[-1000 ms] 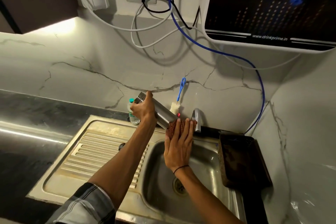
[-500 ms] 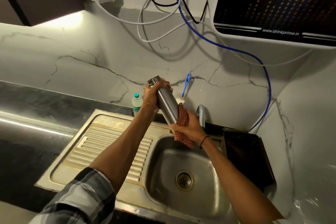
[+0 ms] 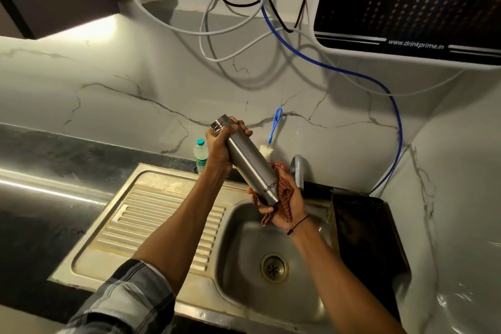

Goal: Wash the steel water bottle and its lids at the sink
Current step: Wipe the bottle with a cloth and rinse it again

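A steel water bottle (image 3: 250,165) hangs tilted over the sink basin (image 3: 298,293), its threaded neck up and to the left. My left hand (image 3: 221,148) grips it just below the neck. My right hand (image 3: 284,205) cups the bottle's lower end through a brown checked cloth (image 3: 283,192) that wraps the base. No lid shows on the neck. The tap (image 3: 298,169) stands just behind my right hand.
A ribbed steel drainboard (image 3: 151,219) lies left of the basin. A small plastic bottle (image 3: 200,154) stands by the wall. A blue-handled bottle brush (image 3: 273,130) leans on the marble backsplash. A dark rack (image 3: 366,233) sits right of the basin. Cables and a water purifier (image 3: 406,3) hang above.
The bottle has swung from lying low toward the tap to a steeper tilt, neck raised. My right hand turned from flat on the cloth to cupping the base from below.
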